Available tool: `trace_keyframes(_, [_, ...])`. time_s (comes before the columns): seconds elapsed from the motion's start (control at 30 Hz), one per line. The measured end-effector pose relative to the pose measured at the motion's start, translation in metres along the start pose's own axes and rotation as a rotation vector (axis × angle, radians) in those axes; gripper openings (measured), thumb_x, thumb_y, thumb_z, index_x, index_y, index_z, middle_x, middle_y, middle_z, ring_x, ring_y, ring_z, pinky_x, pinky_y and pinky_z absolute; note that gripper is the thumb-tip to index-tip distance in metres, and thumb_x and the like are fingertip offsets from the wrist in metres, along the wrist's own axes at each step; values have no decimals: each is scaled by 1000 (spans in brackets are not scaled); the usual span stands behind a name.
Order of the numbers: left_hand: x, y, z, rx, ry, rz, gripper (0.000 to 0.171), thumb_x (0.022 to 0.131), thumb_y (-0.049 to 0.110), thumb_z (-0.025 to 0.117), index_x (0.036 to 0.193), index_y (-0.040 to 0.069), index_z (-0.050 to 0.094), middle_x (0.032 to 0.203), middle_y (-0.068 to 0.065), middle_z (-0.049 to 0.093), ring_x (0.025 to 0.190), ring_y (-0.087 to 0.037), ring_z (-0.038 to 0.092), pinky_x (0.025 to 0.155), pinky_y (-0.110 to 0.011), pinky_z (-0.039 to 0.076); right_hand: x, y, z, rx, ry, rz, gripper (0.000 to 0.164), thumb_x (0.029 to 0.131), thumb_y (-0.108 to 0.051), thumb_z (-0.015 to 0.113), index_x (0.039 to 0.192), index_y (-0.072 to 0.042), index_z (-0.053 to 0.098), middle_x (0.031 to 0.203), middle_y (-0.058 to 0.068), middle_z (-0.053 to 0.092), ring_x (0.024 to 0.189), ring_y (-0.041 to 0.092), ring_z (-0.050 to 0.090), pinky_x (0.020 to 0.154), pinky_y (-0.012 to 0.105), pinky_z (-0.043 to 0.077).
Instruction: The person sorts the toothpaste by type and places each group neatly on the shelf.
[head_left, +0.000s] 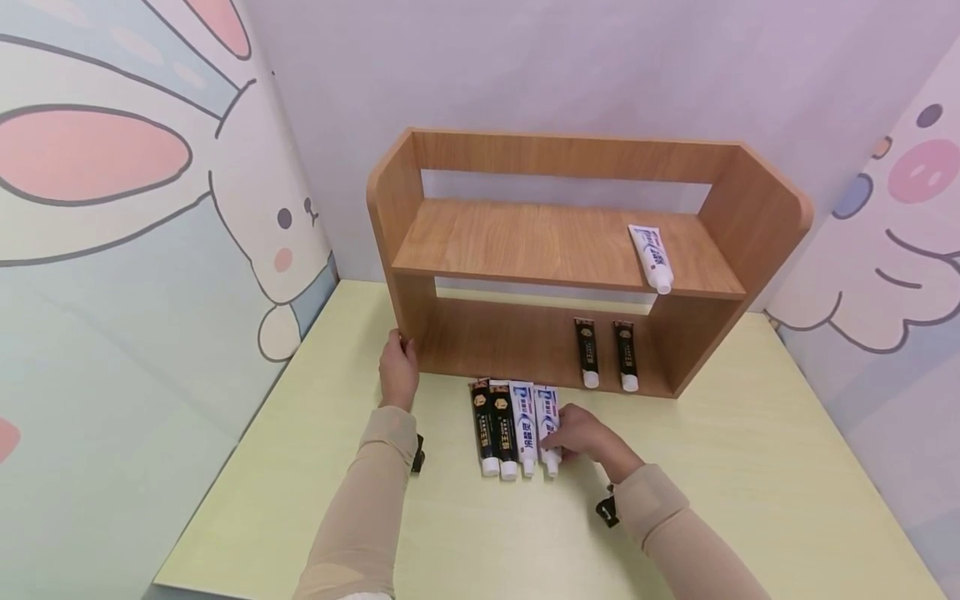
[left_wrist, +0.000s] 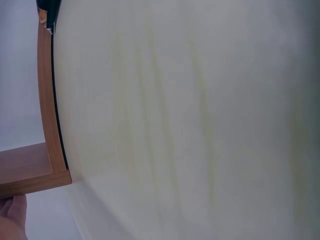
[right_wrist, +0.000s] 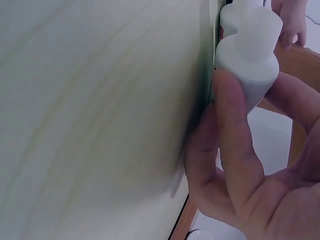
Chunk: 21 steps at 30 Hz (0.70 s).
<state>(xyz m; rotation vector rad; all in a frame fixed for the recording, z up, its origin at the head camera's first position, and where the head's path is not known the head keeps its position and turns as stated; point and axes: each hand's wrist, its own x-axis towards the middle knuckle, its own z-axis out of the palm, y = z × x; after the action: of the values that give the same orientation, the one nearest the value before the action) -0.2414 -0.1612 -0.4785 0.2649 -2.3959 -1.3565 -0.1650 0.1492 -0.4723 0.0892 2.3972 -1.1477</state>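
Close to the right-wrist camera, the right hand [head_left: 581, 431] pinches the rightmost white tube [head_left: 548, 407] of a row of 4 near its capped end, thumb and fingers narrowed round it. The tube is on or just above the yellowish table [head_left: 750, 500]; I cannot tell which. Its cap points to 6 o'clock in the head view. At its 9 o'clock lie another white tube [head_left: 523, 425] and 2 black tubes [head_left: 503, 429], close together. At 1 to 2 o'clock, 2 separate black tubes [head_left: 587, 346] lie on the lower board of the wooden shelf unit [head_left: 517, 242]; farther out at 1 o'clock, 1 more white tube [head_left: 649, 254] lies on the upper board. At 10 o'clock, the left hand [head_left: 399, 371] touches the unit's left end; I cannot tell whether its fingers curl round it. Beyond, a painted rabbit [head_left: 258, 250] is at 10 o'clock, a painted pig [head_left: 928, 171] at 2 o'clock.
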Motion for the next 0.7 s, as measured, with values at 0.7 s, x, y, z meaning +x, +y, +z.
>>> trace_keyframes(0.7, [1,-2,1,-1,13,25,25,102,13,51,124,0,49,116,-20,58,104,-35,58,88,-50,49,-14,7,-13,68,-39,63,54,79,-2,78,122,14,48,100,17,58,76,25,61,66,37,55])
